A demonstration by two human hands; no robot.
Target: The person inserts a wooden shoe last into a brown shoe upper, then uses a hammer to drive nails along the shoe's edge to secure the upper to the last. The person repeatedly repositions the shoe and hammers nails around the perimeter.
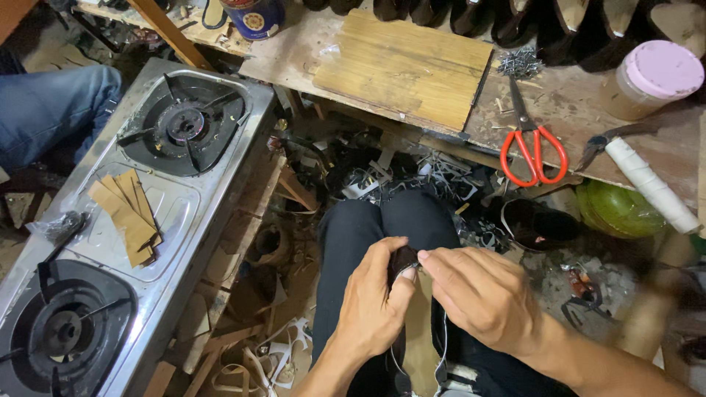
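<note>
Pink-lidded jar (651, 81) on the table (573, 103), contents unclear; your left hand (371, 305) and right hand (482, 294) pinch a dark shoe piece (403, 259), mostly hidden

Two burners on one steel stove (220, 158); one pair of red-handled scissors (531, 140); one pink-lidded jar (650, 79); one white thread roll (650, 184); one pile of nails (521, 62).

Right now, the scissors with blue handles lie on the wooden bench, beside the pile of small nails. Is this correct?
Not quite: the handles are red-orange, not blue. The head view shows the scissors lying on the wooden bench, blades pointing toward the pile of small nails.
</note>
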